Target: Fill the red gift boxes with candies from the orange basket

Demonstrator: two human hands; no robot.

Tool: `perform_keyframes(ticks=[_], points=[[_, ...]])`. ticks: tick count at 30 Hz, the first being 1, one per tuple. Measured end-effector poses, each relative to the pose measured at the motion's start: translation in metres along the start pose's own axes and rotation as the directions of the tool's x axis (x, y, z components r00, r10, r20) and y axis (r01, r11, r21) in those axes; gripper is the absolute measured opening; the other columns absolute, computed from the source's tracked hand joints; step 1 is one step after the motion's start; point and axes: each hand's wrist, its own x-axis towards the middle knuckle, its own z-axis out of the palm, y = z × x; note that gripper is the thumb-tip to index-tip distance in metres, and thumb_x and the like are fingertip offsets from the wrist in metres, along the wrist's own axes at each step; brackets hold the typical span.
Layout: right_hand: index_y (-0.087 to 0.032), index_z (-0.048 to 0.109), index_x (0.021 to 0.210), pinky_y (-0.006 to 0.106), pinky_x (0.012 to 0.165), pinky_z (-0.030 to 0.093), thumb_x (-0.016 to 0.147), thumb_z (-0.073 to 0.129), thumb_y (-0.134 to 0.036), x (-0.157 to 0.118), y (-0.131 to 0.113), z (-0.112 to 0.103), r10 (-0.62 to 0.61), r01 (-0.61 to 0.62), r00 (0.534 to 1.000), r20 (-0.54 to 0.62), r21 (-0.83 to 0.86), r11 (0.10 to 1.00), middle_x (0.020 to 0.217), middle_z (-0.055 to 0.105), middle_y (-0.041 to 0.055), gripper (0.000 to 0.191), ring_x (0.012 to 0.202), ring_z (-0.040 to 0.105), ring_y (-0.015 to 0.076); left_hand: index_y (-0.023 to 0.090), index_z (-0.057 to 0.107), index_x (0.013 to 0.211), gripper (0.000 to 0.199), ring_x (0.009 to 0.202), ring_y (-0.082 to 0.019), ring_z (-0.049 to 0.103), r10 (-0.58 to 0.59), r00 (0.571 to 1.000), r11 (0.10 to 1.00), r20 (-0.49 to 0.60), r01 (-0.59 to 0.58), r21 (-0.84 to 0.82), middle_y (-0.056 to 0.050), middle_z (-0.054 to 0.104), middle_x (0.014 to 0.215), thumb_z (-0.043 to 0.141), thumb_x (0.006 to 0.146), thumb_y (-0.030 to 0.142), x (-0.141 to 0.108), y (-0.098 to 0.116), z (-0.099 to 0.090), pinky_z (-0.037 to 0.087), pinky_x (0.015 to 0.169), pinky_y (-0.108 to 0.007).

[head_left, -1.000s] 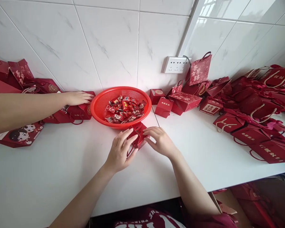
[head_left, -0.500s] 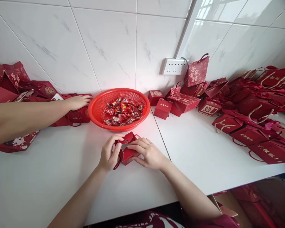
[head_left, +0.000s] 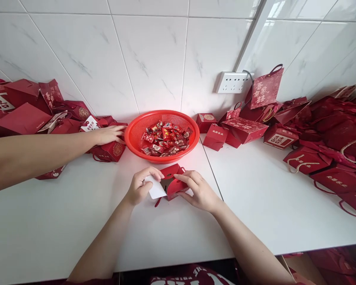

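A small red gift box [head_left: 176,186] stands on the white table with its top flaps up and apart, showing a dark opening. My left hand [head_left: 142,184] is closed on the box's near left flap, whose white inner side faces up. On the other side, my right hand [head_left: 199,191] grips the box's right wall and a red flap, thumb below and fingers over the top. A dark red cord handle hangs by the box's lower left. Just behind it sits a red plastic basket [head_left: 130,138] holding wrapped candies [head_left: 166,136].
Another person's arm [head_left: 47,152] reaches in from the left, its hand on a red box [head_left: 111,151] beside the basket. Red gift boxes pile up at left and right [head_left: 308,158]. A white power strip [head_left: 233,82] is on the tiled wall.
The left flap has been folded outward, so its white inside now shows. My right hand has shifted along the box's right side. The view has turned slightly left.
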Motion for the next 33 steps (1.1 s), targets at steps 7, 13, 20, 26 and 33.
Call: perform_keyframes(ticks=[7, 13, 20, 26, 33], points=[[-0.024, 0.051, 0.114, 0.039, 0.081, 0.054, 0.092, 0.056, -0.008, -0.002, -0.002, -0.003, -0.059, 0.060, 0.990, -0.126, 0.006, 0.998, 0.098, 0.068, 0.0064, 0.027, 0.091, 0.064, 0.0205, 0.019, 0.069, 0.086, 0.026, 0.100, -0.019, 0.061, 0.092, 0.989, 0.926, 0.119, -0.129, 0.355, -0.006, 0.062, 0.110, 0.049, 0.080, 0.004, 0.001, 0.009, 0.000, 0.050, 0.092, -0.033], [-0.024, 0.050, 0.104, 0.038, 0.081, 0.054, 0.091, 0.054, -0.006, -0.002, -0.004, -0.001, -0.064, 0.067, 0.990, -0.126, 0.022, 0.998, 0.097, 0.070, 0.0059, 0.023, 0.092, 0.066, 0.0206, 0.024, 0.077, 0.091, 0.038, 0.121, -0.025, 0.052, 0.211, 0.969, 0.825, 0.129, -0.247, 0.508, -0.006, 0.056, 0.129, 0.049, 0.078, 0.002, -0.001, 0.006, 0.003, 0.045, 0.105, -0.041], [-0.023, 0.049, 0.102, 0.036, 0.078, 0.053, 0.091, 0.055, -0.008, 0.001, -0.008, -0.005, -0.070, 0.073, 0.991, -0.112, 0.026, 0.997, 0.096, 0.070, 0.0065, 0.020, 0.089, 0.066, 0.0194, 0.023, 0.060, 0.134, 0.056, 0.125, -0.025, 0.056, 0.079, 0.975, 0.789, 0.205, -0.187, 0.585, -0.007, 0.047, 0.149, 0.042, 0.084, 0.005, 0.001, 0.001, 0.003, 0.046, 0.106, -0.039], [-0.022, 0.051, 0.092, 0.038, 0.078, 0.051, 0.094, 0.057, -0.022, -0.001, -0.007, -0.007, -0.094, 0.103, 0.992, -0.088, 0.105, 0.989, 0.095, 0.069, 0.0076, 0.006, 0.089, 0.064, 0.0214, 0.027, 0.039, 0.150, 0.062, 0.129, -0.021, 0.053, 0.059, 0.985, 0.852, 0.164, -0.135, 0.506, -0.005, 0.052, 0.145, 0.039, 0.091, 0.008, 0.002, 0.000, 0.006, 0.045, 0.108, -0.036], [-0.021, 0.062, 0.110, 0.050, 0.106, 0.042, 0.090, 0.058, -0.019, 0.002, -0.008, -0.010, -0.034, 0.034, 0.999, -0.003, 0.010, 0.999, 0.128, 0.060, 0.0125, 0.020, 0.125, 0.051, 0.0278, 0.027, 0.036, 0.151, 0.060, 0.139, -0.023, 0.045, 0.032, 0.993, 0.917, 0.116, -0.076, 0.392, -0.004, 0.047, 0.151, 0.043, 0.093, 0.014, 0.001, -0.001, 0.005, 0.038, 0.117, -0.039]])
